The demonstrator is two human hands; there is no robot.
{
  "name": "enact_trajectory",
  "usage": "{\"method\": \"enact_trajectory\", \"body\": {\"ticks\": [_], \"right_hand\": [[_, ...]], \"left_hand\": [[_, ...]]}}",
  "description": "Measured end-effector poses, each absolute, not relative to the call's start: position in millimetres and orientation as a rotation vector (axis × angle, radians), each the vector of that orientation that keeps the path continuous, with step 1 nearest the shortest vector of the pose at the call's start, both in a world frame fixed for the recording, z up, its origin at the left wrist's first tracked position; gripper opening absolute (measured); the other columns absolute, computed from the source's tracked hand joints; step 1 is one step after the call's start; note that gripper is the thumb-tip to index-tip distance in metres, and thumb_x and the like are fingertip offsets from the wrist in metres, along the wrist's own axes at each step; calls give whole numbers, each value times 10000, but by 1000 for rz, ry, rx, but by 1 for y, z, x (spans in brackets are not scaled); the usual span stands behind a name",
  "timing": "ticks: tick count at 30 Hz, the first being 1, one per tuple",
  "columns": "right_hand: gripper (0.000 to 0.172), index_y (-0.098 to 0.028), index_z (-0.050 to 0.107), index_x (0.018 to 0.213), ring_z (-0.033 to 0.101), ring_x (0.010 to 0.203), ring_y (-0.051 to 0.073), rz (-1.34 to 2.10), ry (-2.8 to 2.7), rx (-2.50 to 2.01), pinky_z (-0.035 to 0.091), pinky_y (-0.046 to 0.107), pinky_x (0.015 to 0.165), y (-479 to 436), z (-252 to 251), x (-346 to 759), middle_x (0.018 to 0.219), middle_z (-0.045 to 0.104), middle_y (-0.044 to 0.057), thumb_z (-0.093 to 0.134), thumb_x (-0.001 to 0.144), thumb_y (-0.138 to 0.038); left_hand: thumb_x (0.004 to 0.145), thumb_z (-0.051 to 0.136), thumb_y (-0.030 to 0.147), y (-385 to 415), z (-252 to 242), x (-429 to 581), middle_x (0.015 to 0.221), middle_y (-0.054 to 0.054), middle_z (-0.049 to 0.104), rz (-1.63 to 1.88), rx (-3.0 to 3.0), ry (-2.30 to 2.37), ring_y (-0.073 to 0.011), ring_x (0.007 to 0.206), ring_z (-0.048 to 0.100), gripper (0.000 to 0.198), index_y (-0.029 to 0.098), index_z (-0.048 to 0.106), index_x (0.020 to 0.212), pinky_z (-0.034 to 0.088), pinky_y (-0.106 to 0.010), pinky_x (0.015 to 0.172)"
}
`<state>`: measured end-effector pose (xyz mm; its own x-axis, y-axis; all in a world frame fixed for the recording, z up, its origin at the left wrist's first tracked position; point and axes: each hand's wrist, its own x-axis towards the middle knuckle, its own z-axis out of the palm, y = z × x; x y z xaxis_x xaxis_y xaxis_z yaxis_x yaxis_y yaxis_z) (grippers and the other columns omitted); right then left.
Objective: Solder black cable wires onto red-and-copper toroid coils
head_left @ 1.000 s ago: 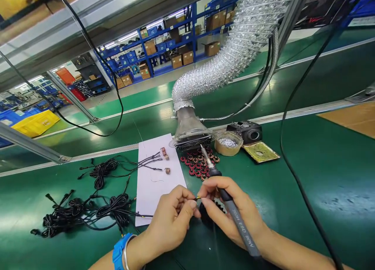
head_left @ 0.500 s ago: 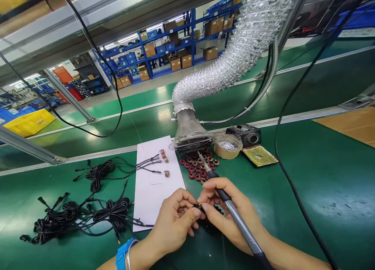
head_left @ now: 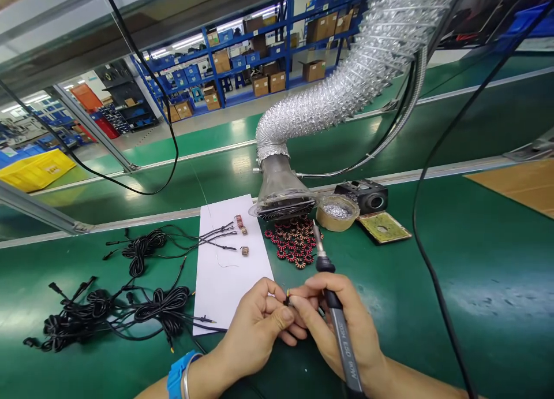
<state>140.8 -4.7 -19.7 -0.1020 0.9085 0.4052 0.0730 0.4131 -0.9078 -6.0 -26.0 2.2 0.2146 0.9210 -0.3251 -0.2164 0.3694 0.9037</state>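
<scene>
One head-worn view, forward and down, close above the left hand [head_left: 253, 335] and right hand [head_left: 335, 312] over a green workbench [head_left: 450, 329].

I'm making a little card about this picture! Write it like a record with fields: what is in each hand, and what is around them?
Left hand: pinches a small wire end with a yellow tip
Right hand: grips a soldering iron
Left wrist: blue band
On the paper: small copper coils on a white sheet
Beside the paper: bundled black cables
Ahead: pile of ring-shaped coils under a silver duct hose
</scene>
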Motion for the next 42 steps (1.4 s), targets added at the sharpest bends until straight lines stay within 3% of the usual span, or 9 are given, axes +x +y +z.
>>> {"method": "enact_trajectory", "body": {"ticks": [8, 12, 15, 24, 27, 30, 33, 38, 42], "right_hand": [[199, -271, 440, 1009, 603, 511, 85, 1033, -1495, -845, 521, 155, 479, -7, -11, 139, 703, 626, -56, 571, 896, -174], [226, -254, 475, 1002, 609, 593, 99, 973, -1670, -876, 538, 187, 560, 0, -12, 155, 777, 632, -24, 598, 841, -153], [235, -248, 476, 1041, 626, 694, 117, 995, -1674, -864, 553, 218, 636, 7, -10, 166, 884, 645, 11, 582, 846, -174], [266, -269, 427, 1068, 587, 612, 82, 1181, -1839, -917, 513, 161, 603, 8, -5, 167, 740, 608, -63, 528, 851, -152], [249, -269, 424, 1063, 587, 629, 83, 1131, -1900, -887, 511, 160, 612, 7, -6, 170, 751, 604, -58, 508, 859, -153], [242, -264, 422, 1060, 577, 622, 85, 1102, -1951, -861, 502, 163, 601, 8, -6, 172, 741, 596, -54, 496, 864, -142], [241, -258, 424, 1069, 573, 624, 88, 1106, -1973, -854, 493, 171, 600, 12, -6, 175, 747, 592, -46, 492, 873, -135], [257, -244, 431, 1086, 554, 612, 89, 1133, -1955, -841, 472, 193, 597, 26, -1, 179, 767, 577, -40, 518, 871, -132], [268, -233, 436, 1057, 530, 610, 84, 1181, -1973, -764, 454, 198, 601, 37, 7, 179, 766, 558, -46, 526, 846, -94]], "left_hand": [[794, 682, 545, -30, 4, -5, 627, 27, 644, 972, 906, 1090, -119, 626, 661, 457, 175, 435, 900, 488, -187, 539], [857, 628, 472, -29, 10, -13, 714, -8, 682, 839, 1043, 1221, -81, 516, 591, 353, 166, 466, 921, 394, -163, 457], [903, 572, 376, -28, 17, -20, 824, -46, 721, 705, 1176, 1293, -60, 486, 524, 227, 166, 491, 927, 405, -183, 481], [900, 570, 266, -25, 35, -28, 866, -8, 715, 475, 1692, 1365, -137, 791, 664, 96, 197, 580, 967, 491, -211, 704], [921, 541, 249, -6, 34, -52, 942, 2, 711, 275, 1952, 1744, -152, 876, 664, 148, 234, 622, 1044, 485, -242, 798], [886, 522, 163, 18, 21, -80, 1021, -75, 656, 76, 2027, 2155, -237, 919, 647, 191, 198, 636, 1035, 479, -328, 777], [855, 514, 134, 31, 6, -97, 982, -73, 615, 23, 2006, 2178, -245, 844, 650, 127, 191, 624, 879, 470, -326, 702], [931, 408, 188, 20, 18, -84, 1027, -74, 602, 88, 1998, 2111, -227, 850, 641, 91, 197, 499, 930, 460, -338, 731], [1007, 307, 301, -3, 40, -42, 1003, -26, 644, 499, 1815, 1708, -169, 871, 643, 126, 233, 408, 971, 464, -300, 763]]}}
